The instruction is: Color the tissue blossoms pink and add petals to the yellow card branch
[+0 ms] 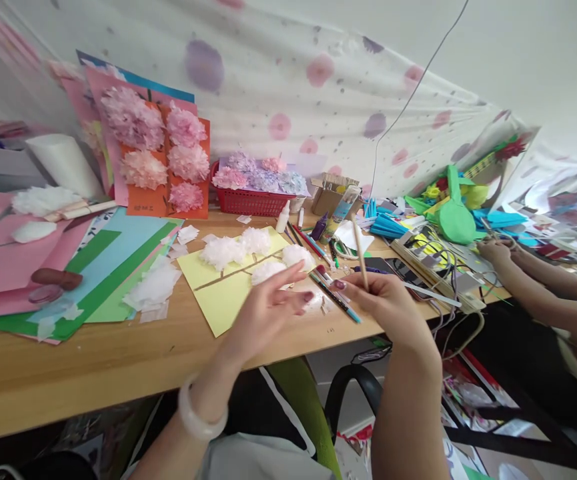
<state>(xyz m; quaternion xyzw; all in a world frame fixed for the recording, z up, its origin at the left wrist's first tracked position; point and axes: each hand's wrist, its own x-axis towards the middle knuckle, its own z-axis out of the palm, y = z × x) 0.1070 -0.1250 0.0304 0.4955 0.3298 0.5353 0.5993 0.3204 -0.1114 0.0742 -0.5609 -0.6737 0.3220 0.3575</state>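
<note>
My right hand (385,303) is closed around a thin, pale wooden stick (359,250), which points up and away from me; its lower end is hidden in the fingers. To its left, my left hand (273,307) is raised over the table edge with fingers apart and nothing in them. Beyond my left hand lies a yellow sheet (221,310) with a brown branch drawn on it and several white paper blossoms (222,252) along the branch. My left fingers partly cover its right side. Markers (335,297) rest on the table just beyond and between my hands.
White tissue pieces (155,287) and coloured sheets (103,267) lie on the left. At the back stand a red basket (253,202) of paper flowers and a white glue bottle (283,217). Cables and a power strip (418,267) lie to the right, near another person's hands (495,252).
</note>
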